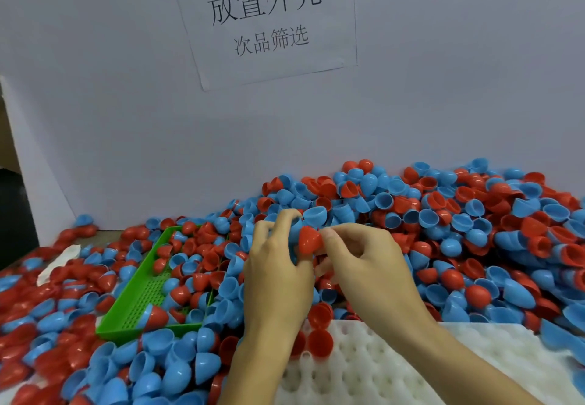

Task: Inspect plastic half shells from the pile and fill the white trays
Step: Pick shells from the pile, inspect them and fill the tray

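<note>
A big pile of red and blue plastic half shells (443, 214) covers the table. My right hand (364, 259) pinches a red half shell (309, 240) between thumb and fingers, held above the pile. My left hand (278, 259) curls its fingers round the same spot from the left; a blue half shell (297, 225) shows between its fingers. A white tray (380, 370) with round pockets lies at the bottom right under my forearms. Two red half shells (319, 343) sit at its top left corner.
A green perforated basket (136, 293) left of my hands holds several red and blue shells. A white board with a paper sign (269, 18) stands behind the pile. A scrap of white paper (60, 262) lies at the far left among the shells.
</note>
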Demonstrator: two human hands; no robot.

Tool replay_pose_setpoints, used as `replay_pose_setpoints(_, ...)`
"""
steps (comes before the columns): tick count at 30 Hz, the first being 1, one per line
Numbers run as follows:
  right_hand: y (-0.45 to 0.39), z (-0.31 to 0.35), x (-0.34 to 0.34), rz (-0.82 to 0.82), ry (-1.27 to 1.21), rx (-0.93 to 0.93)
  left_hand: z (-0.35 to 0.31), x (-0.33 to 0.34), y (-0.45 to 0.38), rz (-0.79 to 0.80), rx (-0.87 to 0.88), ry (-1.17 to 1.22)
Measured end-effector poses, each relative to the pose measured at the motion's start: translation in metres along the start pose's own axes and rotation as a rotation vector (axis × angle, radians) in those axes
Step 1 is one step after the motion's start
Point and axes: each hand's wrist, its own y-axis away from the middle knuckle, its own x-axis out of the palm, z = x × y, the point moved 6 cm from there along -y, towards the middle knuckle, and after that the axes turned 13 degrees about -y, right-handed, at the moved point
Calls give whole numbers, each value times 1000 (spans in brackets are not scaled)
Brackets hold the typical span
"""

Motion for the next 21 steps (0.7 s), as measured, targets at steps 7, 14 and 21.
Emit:
replay_pose_setpoints(7,1,-10,-3,11,-38,118,-1,4,-1,57,66,-82)
replay_pose_setpoints(14,6,-14,-9,0,-273,236,-12,3,1,67,175,-88)
replay_pose_setpoints(21,7,-18,-7,34,-255,233,-19,3,3,89,210,-56)
